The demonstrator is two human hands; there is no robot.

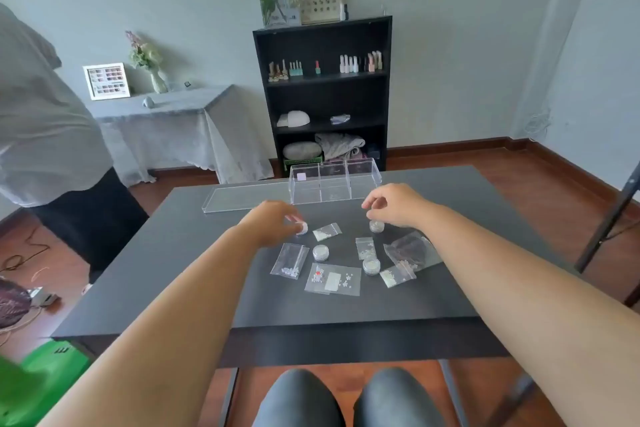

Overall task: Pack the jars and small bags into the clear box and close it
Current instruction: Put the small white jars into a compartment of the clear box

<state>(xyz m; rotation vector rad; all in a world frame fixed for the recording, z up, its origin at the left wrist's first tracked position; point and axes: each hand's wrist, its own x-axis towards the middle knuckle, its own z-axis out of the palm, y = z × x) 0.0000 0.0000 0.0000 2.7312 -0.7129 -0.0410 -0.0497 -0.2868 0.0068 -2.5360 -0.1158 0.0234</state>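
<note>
A clear three-compartment box (335,180) stands open at the far side of the dark table, its clear lid (247,197) lying flat to its left. My left hand (273,220) is closed on a small jar (302,228), tilted on the table. My right hand (393,204) hovers with curled fingers just over another jar (376,226); whether it grips it I cannot tell. Two more jars (320,252) (371,266) stand among several small clear bags (290,260) (333,279) (327,231) (410,250).
The dark table (173,270) ends near my knees at its front edge. A black shelf (323,90) with bottles stands behind it, a cloth-covered side table (166,121) at left. A person in a grey top (41,121) stands at far left. A black stand leg (609,218) is at right.
</note>
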